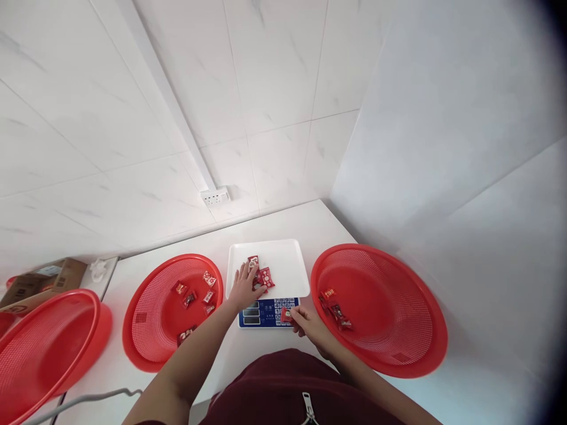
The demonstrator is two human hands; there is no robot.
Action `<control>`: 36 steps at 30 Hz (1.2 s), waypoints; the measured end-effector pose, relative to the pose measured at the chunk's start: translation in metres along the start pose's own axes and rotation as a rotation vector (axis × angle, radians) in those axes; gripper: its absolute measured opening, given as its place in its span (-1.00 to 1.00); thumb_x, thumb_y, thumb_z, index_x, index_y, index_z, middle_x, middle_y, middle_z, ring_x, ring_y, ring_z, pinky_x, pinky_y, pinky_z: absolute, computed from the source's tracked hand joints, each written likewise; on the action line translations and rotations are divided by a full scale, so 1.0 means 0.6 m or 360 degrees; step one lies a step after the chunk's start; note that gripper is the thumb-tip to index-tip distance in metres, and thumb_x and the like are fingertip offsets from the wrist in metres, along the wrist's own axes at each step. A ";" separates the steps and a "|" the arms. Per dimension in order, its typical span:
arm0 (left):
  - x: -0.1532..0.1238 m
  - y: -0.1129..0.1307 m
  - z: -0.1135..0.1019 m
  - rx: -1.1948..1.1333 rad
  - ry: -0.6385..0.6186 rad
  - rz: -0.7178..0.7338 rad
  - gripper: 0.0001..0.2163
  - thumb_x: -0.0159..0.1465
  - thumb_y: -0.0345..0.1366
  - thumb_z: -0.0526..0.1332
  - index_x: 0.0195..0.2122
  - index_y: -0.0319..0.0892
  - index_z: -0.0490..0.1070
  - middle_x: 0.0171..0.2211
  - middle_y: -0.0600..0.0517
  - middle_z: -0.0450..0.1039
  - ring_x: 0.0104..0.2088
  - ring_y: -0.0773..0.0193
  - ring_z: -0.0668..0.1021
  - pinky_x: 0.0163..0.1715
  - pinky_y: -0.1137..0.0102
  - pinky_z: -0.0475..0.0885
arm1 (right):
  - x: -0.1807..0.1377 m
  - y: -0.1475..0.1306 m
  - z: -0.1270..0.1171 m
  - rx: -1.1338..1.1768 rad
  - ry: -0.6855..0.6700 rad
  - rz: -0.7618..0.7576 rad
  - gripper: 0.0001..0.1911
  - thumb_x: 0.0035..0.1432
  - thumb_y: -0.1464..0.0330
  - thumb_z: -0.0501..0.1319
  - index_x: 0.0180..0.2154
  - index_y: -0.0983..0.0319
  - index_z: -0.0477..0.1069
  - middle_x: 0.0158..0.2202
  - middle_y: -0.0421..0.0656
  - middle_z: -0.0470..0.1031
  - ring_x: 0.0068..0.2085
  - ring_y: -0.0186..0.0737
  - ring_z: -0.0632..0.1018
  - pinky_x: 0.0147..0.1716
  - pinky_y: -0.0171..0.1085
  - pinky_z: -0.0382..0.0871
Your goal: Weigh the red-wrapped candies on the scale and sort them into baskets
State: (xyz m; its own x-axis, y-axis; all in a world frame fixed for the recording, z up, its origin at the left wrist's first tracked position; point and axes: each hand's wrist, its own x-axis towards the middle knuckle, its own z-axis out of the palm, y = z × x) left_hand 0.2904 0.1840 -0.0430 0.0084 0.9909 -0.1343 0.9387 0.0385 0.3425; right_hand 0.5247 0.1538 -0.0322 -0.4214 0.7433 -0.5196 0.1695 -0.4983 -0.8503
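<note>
Your left hand (241, 290) lies on the small red packets (266, 277) near the front edge of the white tray (287, 260), its fingers a little apart, and I cannot tell if they have hold of one. Your right hand (313, 328) pinches one red packet (286, 316) between thumb and fingers, over the number keys of the blue panel (267, 313) just in front of the tray. The left basket (132, 339) and right basket (437, 333) sit close to the tray's two sides, so the side gaps are thin, but bare counter (266, 227) runs behind the tray to the wall (283, 159).
</note>
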 end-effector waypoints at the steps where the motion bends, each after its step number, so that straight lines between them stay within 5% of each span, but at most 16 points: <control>1: 0.006 0.002 -0.002 -0.0013 -0.0027 -0.0058 -0.29 0.17 0.09 0.03 0.26 -0.12 -0.12 0.31 -0.12 -0.24 0.28 -0.02 -0.18 0.18 0.04 -0.12 | 0.000 0.000 0.001 -0.0013 -0.0007 -0.0005 -0.54 -0.06 -0.04 0.12 -0.43 0.25 0.29 -0.54 -0.25 0.31 -0.53 -0.38 0.34 -0.54 -0.35 0.16; 4: 0.025 0.015 -0.008 0.0014 -0.0122 -0.0060 -0.29 0.15 0.10 0.04 0.26 -0.12 -0.09 0.30 -0.09 -0.13 0.28 -0.06 -0.16 0.19 0.01 -0.18 | -0.001 -0.001 0.004 -0.0029 -0.0021 -0.0007 -0.55 -0.06 -0.04 0.12 -0.42 0.25 0.28 -0.55 -0.26 0.29 -0.54 -0.38 0.34 -0.55 -0.36 0.15; 8: 0.037 0.044 -0.013 0.0088 -0.0205 0.0224 -0.38 0.16 0.04 0.06 0.22 -0.04 0.02 0.24 0.03 0.07 0.27 -0.04 -0.10 0.20 0.00 -0.24 | -0.002 0.002 0.003 -0.0017 -0.0006 -0.0009 -0.56 -0.06 -0.03 0.13 -0.43 0.24 0.28 -0.53 -0.25 0.31 -0.53 -0.39 0.34 -0.56 -0.36 0.16; 16: -0.002 0.092 0.011 0.0155 -0.0190 0.0749 -0.54 0.21 -0.10 0.07 0.15 -0.02 0.15 0.20 0.01 0.15 0.27 0.07 -0.02 0.21 0.03 -0.17 | -0.006 0.003 0.001 -0.0022 0.0037 -0.0011 -0.54 -0.08 -0.05 0.13 -0.44 0.24 0.28 -0.56 -0.27 0.30 -0.54 -0.39 0.35 -0.57 -0.37 0.17; 28: -0.052 -0.026 -0.013 0.0371 0.0034 -0.0059 -0.42 0.21 -0.10 0.08 0.23 -0.10 0.00 0.28 -0.12 -0.09 0.27 0.01 -0.04 0.19 0.10 -0.06 | -0.004 0.001 0.001 -0.0019 -0.0008 0.0020 -0.59 -0.04 -0.01 0.14 -0.44 0.23 0.29 -0.55 -0.25 0.34 -0.52 -0.38 0.36 -0.54 -0.37 0.18; 36: 0.004 -0.017 -0.035 0.0303 0.0126 -0.0503 -0.50 0.22 -0.17 0.07 0.18 -0.17 0.09 0.22 -0.20 0.06 0.18 -0.05 0.16 0.11 0.09 0.07 | -0.008 -0.004 0.001 -0.0008 -0.0014 0.0017 -0.60 -0.04 0.00 0.15 -0.44 0.23 0.29 -0.56 -0.26 0.32 -0.53 -0.38 0.35 -0.54 -0.37 0.17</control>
State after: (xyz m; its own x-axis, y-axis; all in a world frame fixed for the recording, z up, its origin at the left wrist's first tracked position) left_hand 0.2734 0.1886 -0.0275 -0.3118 0.9411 -0.1312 0.9379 0.3269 0.1158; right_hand 0.5257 0.1512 -0.0277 -0.4275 0.7338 -0.5280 0.1788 -0.5039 -0.8450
